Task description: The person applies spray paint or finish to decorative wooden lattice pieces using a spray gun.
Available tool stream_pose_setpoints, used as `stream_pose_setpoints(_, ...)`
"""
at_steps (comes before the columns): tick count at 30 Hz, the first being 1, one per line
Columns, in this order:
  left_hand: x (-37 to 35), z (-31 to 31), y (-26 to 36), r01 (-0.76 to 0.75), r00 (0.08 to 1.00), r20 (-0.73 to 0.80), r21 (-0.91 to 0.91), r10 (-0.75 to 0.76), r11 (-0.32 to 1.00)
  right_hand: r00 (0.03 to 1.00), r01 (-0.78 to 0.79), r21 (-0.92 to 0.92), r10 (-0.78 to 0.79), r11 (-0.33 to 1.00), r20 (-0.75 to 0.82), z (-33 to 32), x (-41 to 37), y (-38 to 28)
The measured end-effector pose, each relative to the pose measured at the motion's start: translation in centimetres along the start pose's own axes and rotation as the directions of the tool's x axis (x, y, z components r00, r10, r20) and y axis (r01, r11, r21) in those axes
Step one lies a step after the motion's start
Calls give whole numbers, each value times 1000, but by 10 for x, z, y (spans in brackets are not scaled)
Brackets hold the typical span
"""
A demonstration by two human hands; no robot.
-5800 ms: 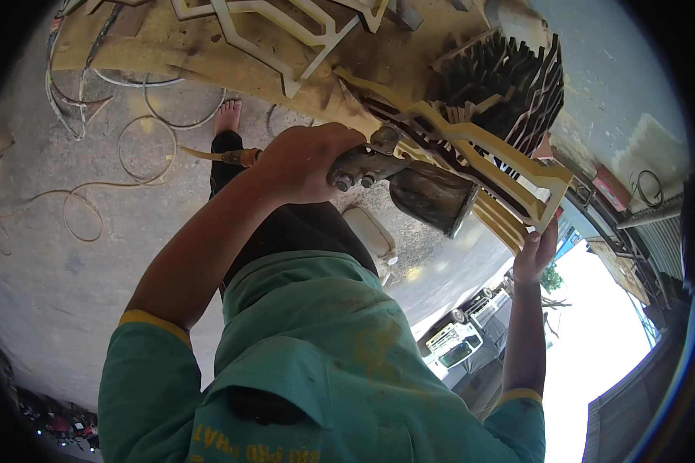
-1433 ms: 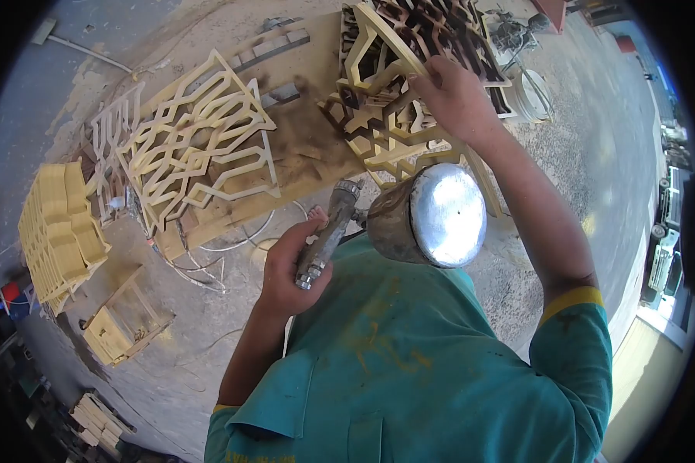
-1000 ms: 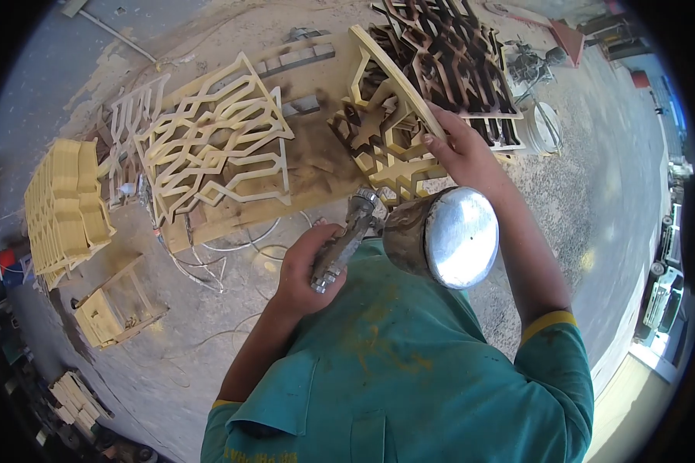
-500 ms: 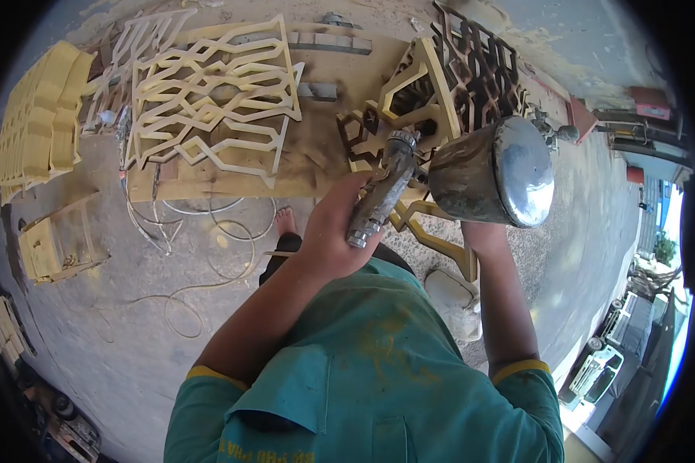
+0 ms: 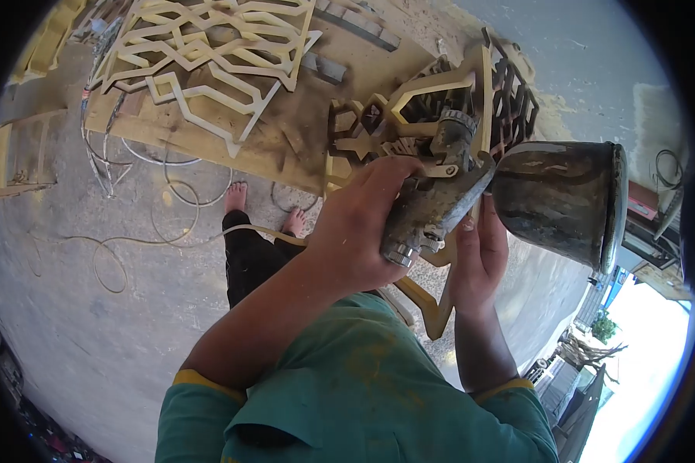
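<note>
My left hand [image 5: 355, 224] is wrapped round the handle of a metal spray gun [image 5: 440, 208], stained with dark paint. Its round metal cup [image 5: 556, 201] sticks out to the right, lying on its side in view. Below the cup, my right hand [image 5: 480, 258] is closed on the edge of a yellowish lattice panel [image 5: 434, 309], partly hidden behind the gun. The panel stands tilted up past both hands. A pale hose [image 5: 262, 229] runs from beside my left wrist down to the floor.
A pale lattice panel [image 5: 208, 46] lies on a paint-stained board [image 5: 286, 147] ahead. Dark lattice panels [image 5: 513, 100] lean near the wall at the back right. Hose loops [image 5: 108, 262] lie on the concrete floor. A yellow frame [image 5: 4, 162] is at far left.
The view has shifted and turned, sliding the panels and board up and left. The spray gun looks closer and its cup has swung further right. More of the right hand shows.
</note>
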State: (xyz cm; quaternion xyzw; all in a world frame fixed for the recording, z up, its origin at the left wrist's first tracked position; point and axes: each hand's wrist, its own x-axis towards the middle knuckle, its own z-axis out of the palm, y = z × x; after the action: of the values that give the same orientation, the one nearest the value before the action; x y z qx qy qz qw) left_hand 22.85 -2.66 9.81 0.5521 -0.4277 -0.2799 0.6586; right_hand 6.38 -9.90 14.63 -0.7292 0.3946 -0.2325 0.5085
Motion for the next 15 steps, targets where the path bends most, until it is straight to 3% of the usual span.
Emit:
stream_pose_setpoints(3,1,1,-3,-18,1000,-2,56,19,998,994,40,130,-26,991,-105,5,-1,9)
stream_pose_setpoints(5,3,3,-6,-45,999,-18,65,46,997,999,47,74,-46,996,-3,-1,3,3)
stream_pose_setpoints(9,5,5,-5,-18,1000,3,31,18,999,986,82,117,-63,990,-156,-4,-3,19)
stream_pose_setpoints(15,4,12,-14,-87,994,-67,-3,86,996,998,17,110,-10,994,-63,-3,1,3)
